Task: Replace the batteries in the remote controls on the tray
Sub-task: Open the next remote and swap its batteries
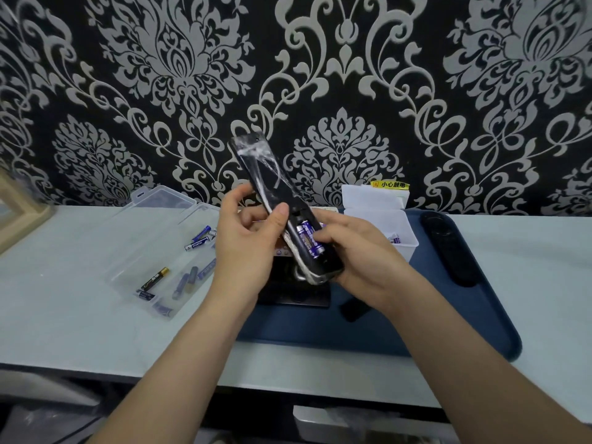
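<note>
I hold a long black remote [261,168], wrapped in clear plastic film, tilted up above the dark blue tray [480,315]. Its back faces me and the battery bay is uncovered, with two purple batteries [309,240] lying in it. My left hand [246,241] grips the remote's middle, thumb on its edge. My right hand [355,251] cups the lower end, fingers curled by the batteries. A second black remote [448,248] lies on the tray's right side. A small black cover piece [352,310] lies on the tray below my hands.
A clear plastic box [153,251] with several loose batteries stands open at the left. A white bin [384,219] with a few batteries sits at the tray's back. A dark flat object [294,290] lies under my hands. A wooden frame [19,209] is at far left.
</note>
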Tool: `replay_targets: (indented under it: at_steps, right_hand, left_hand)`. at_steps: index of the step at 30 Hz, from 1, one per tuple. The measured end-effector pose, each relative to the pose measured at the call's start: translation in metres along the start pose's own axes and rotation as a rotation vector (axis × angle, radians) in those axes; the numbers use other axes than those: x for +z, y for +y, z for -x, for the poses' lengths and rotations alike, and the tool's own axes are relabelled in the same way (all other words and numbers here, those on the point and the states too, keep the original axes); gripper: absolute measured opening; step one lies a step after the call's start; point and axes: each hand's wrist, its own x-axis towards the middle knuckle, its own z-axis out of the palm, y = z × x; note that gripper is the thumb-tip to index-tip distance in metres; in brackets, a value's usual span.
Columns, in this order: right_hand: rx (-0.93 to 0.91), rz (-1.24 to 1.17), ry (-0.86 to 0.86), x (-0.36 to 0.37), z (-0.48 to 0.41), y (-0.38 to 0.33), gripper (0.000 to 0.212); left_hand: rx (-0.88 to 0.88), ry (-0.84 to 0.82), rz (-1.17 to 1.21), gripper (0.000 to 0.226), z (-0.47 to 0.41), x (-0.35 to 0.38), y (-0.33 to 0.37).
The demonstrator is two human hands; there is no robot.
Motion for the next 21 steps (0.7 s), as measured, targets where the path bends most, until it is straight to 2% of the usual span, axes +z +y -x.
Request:
replay_targets:
  at_steps: [1, 3, 5, 7, 9, 13, 21]
  right_hand:
    - [-0.022, 0.019, -0.002, -0.001, 0.0, -0.001, 0.038]
    - [-0.054, 0.017, 0.021, 0.0, 0.0, 0.001, 0.039]
    - [-0.085, -0.018, 0.036, 0.004, 0.0, 0.003, 0.039]
    - [-0.113, -0.067, 0.018, 0.007, 0.001, 0.002, 0.037]
    - [-0.122, -0.11, 0.002, 0.007, 0.002, 0.001, 0.037]
    - [-0.119, -0.217, -0.017, 0.008, 0.001, 0.002, 0.034]
    - [-0.168, -0.167, 0.079, 0.013, -0.002, 0.008, 0.023]
  left_hand:
    - [0.035, 0.015, -0.071, 0.05, 0.0, -0.003, 0.0]
    - [0.31, 0.067, -0.404, 0.057, -0.002, -0.009, 0.0]
    - [0.657, 0.032, -0.698, 0.042, 0.0, -0.011, -0.001]
    - [0.792, -0.093, -0.816, 0.021, 0.007, -0.005, -0.004]
    - [0.806, -0.145, -0.846, 0.017, 0.011, -0.001, -0.008]
    - [0.733, -0.125, -0.776, 0.016, 0.01, -0.001, -0.007]
    - [0.489, -0.157, -0.625, 0.027, 0.015, 0.003, 0.001]
